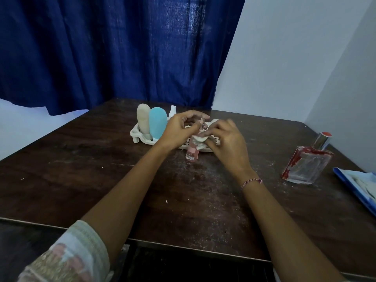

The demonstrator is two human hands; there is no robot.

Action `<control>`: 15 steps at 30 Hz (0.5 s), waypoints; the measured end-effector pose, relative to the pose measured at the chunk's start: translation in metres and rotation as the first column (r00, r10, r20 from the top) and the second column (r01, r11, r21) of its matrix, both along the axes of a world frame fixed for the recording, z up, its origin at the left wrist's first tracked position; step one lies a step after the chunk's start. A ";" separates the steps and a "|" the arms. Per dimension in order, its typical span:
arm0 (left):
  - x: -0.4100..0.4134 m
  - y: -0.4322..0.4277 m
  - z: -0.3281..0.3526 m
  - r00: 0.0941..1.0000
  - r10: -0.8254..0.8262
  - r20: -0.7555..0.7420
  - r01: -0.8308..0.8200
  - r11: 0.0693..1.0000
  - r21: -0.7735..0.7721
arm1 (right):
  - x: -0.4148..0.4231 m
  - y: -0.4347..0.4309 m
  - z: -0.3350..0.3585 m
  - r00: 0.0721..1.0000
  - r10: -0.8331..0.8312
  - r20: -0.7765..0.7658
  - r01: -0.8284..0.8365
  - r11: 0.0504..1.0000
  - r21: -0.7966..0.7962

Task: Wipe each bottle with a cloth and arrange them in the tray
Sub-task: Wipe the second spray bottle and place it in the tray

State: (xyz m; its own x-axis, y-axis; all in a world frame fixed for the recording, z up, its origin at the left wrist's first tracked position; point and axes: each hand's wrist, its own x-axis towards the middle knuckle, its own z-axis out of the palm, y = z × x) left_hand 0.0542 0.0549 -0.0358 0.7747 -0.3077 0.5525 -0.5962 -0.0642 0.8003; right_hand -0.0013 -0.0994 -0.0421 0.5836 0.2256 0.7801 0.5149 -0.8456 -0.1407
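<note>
Patterned sleeve (67,255) covers the left forearm. Just in front of the tray (136,133), the left hand (180,129) pinches the top of a small pink bottle (192,154), which is upright (whether its base touches the table (81,159) I cannot tell). The right hand (225,141) curls its fingers round a white cloth (200,140), pressing it against the bottle's upper part. At the tray's left end stand a beige bottle (143,119) and a blue bottle (157,122), with a small white bottle (173,110) behind. Well right of the tray stands a glass bottle (307,165).
</note>
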 end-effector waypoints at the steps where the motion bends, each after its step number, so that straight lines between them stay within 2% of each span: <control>1: 0.001 0.000 0.000 1.000 -0.006 -0.007 0.006 1.000 0.000 | 0.001 0.000 -0.001 0.999 0.023 -0.026 -0.023 1.000 0.011; 4: 0.004 0.000 -0.001 1.000 0.010 -0.012 -0.010 1.000 0.002 | 0.002 0.001 -0.004 0.960 0.134 -0.246 -0.151 0.987 -0.052; 6: 0.006 0.000 -0.001 0.999 -0.007 -0.039 0.007 1.000 -0.009 | 0.001 0.005 -0.007 0.931 0.126 -0.342 -0.185 0.972 -0.146; 9: 0.006 0.000 -0.002 0.997 -0.054 -0.063 0.052 0.998 -0.038 | 0.001 0.006 -0.007 0.962 0.121 -0.247 -0.157 0.979 -0.131; 13: 0.003 -0.002 0.000 0.991 -0.101 -0.093 0.096 0.994 -0.056 | 0.001 0.002 -0.001 0.997 0.077 0.003 -0.077 0.994 0.083; 15: 0.002 -0.004 -0.001 0.989 -0.111 -0.097 0.106 0.993 -0.055 | 0.001 0.000 -0.001 0.997 0.073 0.012 -0.073 0.991 0.113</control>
State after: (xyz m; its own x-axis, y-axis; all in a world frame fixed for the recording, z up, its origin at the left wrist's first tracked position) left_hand 0.0564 0.0513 -0.0365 0.7902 -0.3670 0.4909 -0.5145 0.0380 0.8566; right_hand -0.0004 -0.0996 -0.0434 0.5625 0.1775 0.8075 0.5761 -0.7846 -0.2289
